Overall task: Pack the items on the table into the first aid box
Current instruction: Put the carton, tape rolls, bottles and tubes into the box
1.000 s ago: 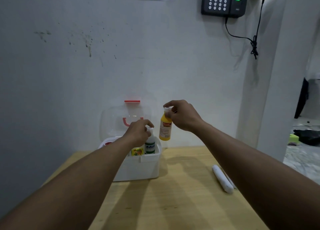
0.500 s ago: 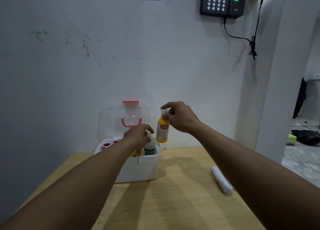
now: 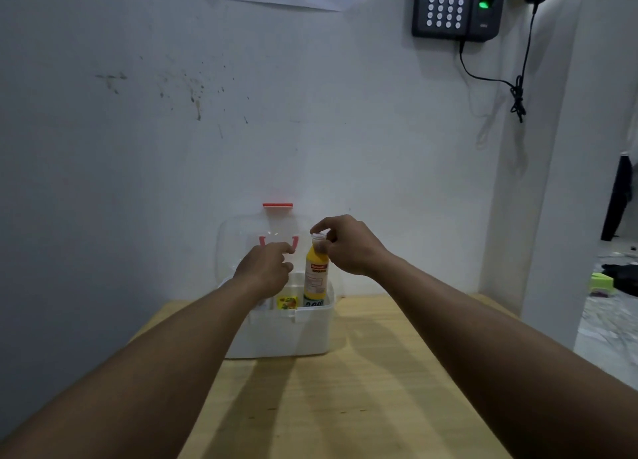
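The white first aid box (image 3: 279, 334) stands at the back of the wooden table (image 3: 362, 407), against the wall. Its clear lid (image 3: 238, 244) with a red handle stands open. My right hand (image 3: 348, 248) grips a yellow bottle (image 3: 316, 275) by its cap, upright, its base lowered into the box's right end. Below it shows part of a green-labelled bottle (image 3: 313, 302), and a small yellow packet (image 3: 287, 302) sits beside that. My left hand (image 3: 267, 272) hovers over the middle of the box, fingers curled, with nothing seen in them.
A black keypad device (image 3: 455, 6) hangs on the wall above, with a cable (image 3: 518, 92) dangling to its right. A white pillar (image 3: 538, 182) rises at the table's right. Beyond it, dark things lie on the floor (image 3: 618, 279).
My right hand has brought the yellow bottle left and down into the box. My left hand has come off the green-labelled bottle and shifted left. The white roll is now hidden by my right arm.
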A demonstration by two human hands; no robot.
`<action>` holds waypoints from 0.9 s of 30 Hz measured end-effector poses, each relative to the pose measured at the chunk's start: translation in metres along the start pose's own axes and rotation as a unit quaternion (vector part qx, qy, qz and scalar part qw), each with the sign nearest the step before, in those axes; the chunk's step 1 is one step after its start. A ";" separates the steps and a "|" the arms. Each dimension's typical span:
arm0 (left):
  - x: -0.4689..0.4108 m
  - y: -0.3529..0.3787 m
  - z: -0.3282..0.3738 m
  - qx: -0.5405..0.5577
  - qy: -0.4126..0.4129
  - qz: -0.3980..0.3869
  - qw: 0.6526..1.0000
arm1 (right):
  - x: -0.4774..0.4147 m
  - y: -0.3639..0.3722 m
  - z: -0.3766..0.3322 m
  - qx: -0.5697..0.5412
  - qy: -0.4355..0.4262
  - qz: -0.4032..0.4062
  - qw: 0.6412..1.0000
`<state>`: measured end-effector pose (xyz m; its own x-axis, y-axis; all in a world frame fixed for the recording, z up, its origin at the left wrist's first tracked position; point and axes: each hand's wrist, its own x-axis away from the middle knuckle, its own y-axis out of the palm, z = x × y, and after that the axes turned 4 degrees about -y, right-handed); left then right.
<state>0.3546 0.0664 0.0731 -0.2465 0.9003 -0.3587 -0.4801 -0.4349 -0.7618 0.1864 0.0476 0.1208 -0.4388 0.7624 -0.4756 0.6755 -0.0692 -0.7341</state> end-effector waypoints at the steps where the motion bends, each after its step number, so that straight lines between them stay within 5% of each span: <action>1: 0.001 0.000 -0.001 -0.001 0.001 0.002 1.000 | 0.001 0.004 0.000 0.003 0.002 -0.009 1.000; 13: 0.010 -0.004 -0.002 0.012 0.012 -0.003 1.000 | 0.015 0.038 0.025 0.105 0.037 -0.069 0.991; 27: 0.015 -0.008 0.021 0.018 0.042 0.014 0.999 | 0.028 0.008 0.032 0.101 0.035 -0.015 0.994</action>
<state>0.3371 0.0832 0.0847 -0.1898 0.8855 -0.4242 -0.5051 -0.4585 -0.7312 0.1606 0.0476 0.0864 -0.4108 0.8081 -0.4222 0.5268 -0.1675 -0.8333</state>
